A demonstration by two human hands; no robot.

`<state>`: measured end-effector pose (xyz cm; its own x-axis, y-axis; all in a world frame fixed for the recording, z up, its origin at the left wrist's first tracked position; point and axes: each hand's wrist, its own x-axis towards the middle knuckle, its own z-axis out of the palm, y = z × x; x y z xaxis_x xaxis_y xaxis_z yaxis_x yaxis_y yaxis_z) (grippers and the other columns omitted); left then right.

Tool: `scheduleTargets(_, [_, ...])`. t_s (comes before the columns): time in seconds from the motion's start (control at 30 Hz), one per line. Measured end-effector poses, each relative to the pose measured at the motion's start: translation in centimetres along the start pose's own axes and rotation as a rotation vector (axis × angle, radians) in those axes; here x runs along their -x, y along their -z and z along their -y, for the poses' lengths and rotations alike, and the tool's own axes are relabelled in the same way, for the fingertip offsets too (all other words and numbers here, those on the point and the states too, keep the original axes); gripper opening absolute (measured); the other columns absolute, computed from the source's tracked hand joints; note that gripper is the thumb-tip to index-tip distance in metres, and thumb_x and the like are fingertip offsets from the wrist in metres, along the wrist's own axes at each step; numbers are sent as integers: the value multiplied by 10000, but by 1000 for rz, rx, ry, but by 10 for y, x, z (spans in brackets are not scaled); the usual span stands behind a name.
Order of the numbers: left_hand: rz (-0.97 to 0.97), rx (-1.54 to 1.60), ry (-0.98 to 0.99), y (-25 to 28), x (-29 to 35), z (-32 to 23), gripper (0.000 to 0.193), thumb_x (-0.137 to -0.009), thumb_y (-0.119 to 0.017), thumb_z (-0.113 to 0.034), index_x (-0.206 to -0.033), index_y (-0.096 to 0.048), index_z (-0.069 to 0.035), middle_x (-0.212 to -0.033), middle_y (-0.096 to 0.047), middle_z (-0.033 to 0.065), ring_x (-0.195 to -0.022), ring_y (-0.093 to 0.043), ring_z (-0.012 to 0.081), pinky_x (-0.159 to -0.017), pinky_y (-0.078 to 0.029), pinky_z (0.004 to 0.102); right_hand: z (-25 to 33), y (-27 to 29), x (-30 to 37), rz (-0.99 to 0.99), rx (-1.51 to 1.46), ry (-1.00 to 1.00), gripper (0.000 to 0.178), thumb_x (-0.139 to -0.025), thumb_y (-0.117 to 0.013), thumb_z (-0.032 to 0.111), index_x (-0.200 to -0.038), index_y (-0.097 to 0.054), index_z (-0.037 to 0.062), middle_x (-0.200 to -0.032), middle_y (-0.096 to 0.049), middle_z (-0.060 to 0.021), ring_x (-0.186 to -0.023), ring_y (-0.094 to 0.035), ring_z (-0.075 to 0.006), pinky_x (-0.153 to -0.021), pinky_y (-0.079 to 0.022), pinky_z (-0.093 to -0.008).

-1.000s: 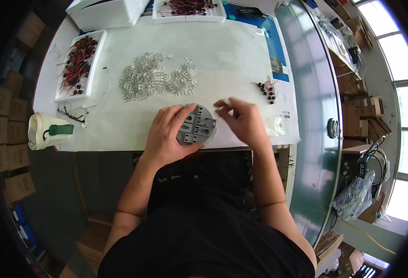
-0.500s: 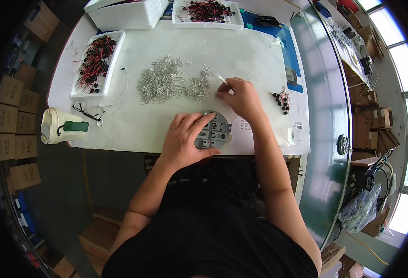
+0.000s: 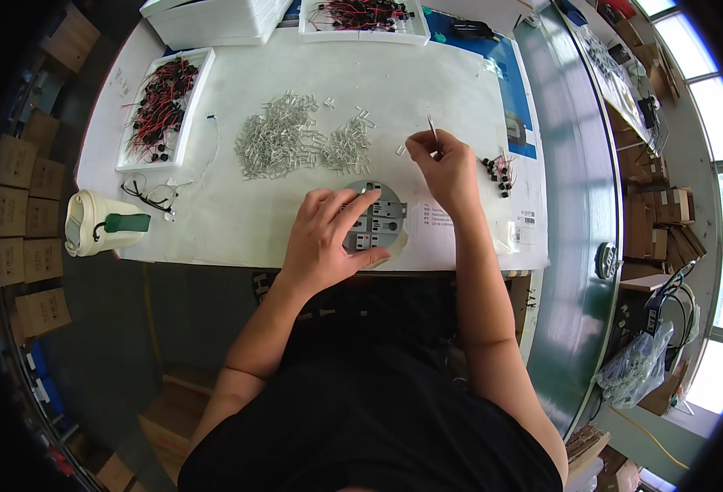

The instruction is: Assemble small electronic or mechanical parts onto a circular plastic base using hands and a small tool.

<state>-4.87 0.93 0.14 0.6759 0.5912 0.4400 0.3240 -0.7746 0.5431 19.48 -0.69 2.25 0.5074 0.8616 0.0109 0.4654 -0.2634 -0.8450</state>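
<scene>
My left hand (image 3: pixel 326 235) curls round the side of a round grey plastic housing (image 3: pixel 387 223) with dark slots and raised parts, fingertips on its top and thumb on its near edge. The housing lies at the table's front edge. My right hand (image 3: pixel 443 166), closed, grips a slim pointed tool (image 3: pixel 431 124) that sticks up past the fingers; its exact kind is unclear. By its fingertips is a small U-shaped metal clip (image 3: pixel 401 150); whether they touch it I cannot tell. Left of that hand lie a small heap of clips (image 3: pixel 347 148) and a bigger heap (image 3: pixel 275 138).
White foam trays (image 3: pixel 207 70) of black parts with red wires stand at the left and the back (image 3: pixel 364 36). More wired parts (image 3: pixel 499 175) lie at right. Glasses (image 3: pixel 150 195) and a cream cup (image 3: pixel 91 223) sit at left, a blue mat (image 3: pixel 492 70) at back right.
My right hand has moved slightly right, away from the small clip heap, and the tool now points more upright. A clip shows by its fingertips. My left hand stays on the housing.
</scene>
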Motion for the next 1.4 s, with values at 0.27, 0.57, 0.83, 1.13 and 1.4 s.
scheduleTargets(0.27, [9,76,38,7,-7,2,890,-679,-958,-426,-1445,-620,-123,-1301,-635,69,-1174,-565,323,-1044,-484,451,1,12,15,92,26,133,206,-906,-787,139,-1036,-783,-21,-897,-780,-120,-776,-710,-184,-711,-551,-348])
scheduleTargets(0.57, [2,102,77,4,-1,6,896,-645,-981,-350,-1430,-615,-120,-1308,-632,69,-1185,-568,317,-1052,-490,440,25,2,29,346,-121,-114,163,-875,-805,55,-981,-742,-51,-846,-743,-76,-764,-662,-100,-707,-543,-275])
scheduleTargets(0.83, [14,133,82,4,-2,6,887,-633,-987,-322,-1415,-618,-123,-1300,-638,53,-1181,-569,314,-1048,-496,437,28,-10,16,369,21,-94,232,-858,-817,143,-908,-722,-62,-811,-744,-103,-716,-673,-134,-653,-548,-312])
scheduleTargets(1.13, [-13,179,95,6,-3,5,955,-578,-1009,-303,-1428,-620,-102,-1300,-658,86,-1182,-580,335,-1029,-503,464,23,-4,16,389,21,-108,285,-856,-825,208,-893,-733,-59,-791,-744,-118,-704,-685,-165,-672,-557,-337])
scheduleTargets(1.4, [5,163,82,6,-4,4,960,-585,-1006,-330,-1431,-617,-97,-1298,-659,85,-1184,-577,335,-1041,-493,462,29,-10,21,394,102,-92,247,-901,-814,195,-954,-758,-39,-792,-725,-56,-718,-639,-94,-654,-523,-283])
